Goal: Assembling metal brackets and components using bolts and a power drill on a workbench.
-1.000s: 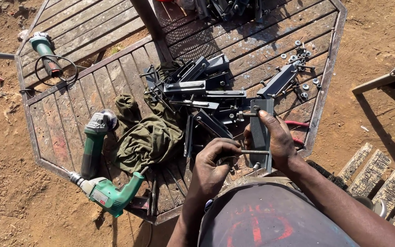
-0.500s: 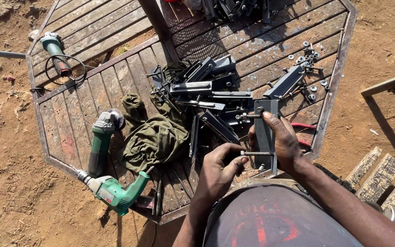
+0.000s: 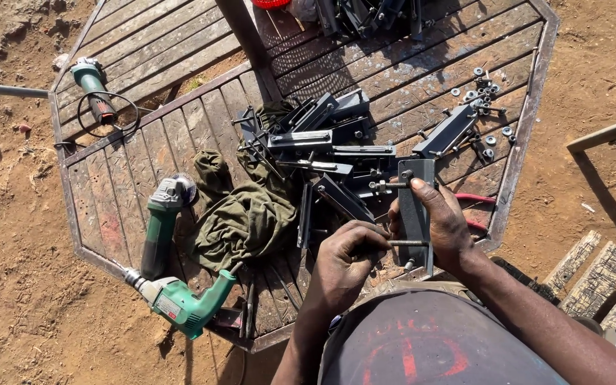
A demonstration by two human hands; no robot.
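Nearest the camera, at the bench's (image 3: 529,121) front edge, both hands work one piece. Right hand (image 3: 442,227) wrapped around an upright grey metal bracket (image 3: 415,214), thumb up near its top end, fingers closed behind it. Left hand (image 3: 345,265) pinching the end of a thin bolt (image 3: 406,243) that passes crosswise through the bracket's lower part; fingers curled tight on it. Bench is octagonal, weathered wooden slats in a metal frame, standing on bare red dirt. Left of the hands: crumpled olive cloth (image 3: 247,217), then a green angle grinder (image 3: 162,224), and a green power drill (image 3: 183,303) at the bench's near-left edge. Beyond the hands: heap of dark metal brackets (image 3: 322,146) with bolts through them. Far right: loose nuts and washers (image 3: 483,89) scattered. Far left: second grinder (image 3: 94,89) with coiled cord.
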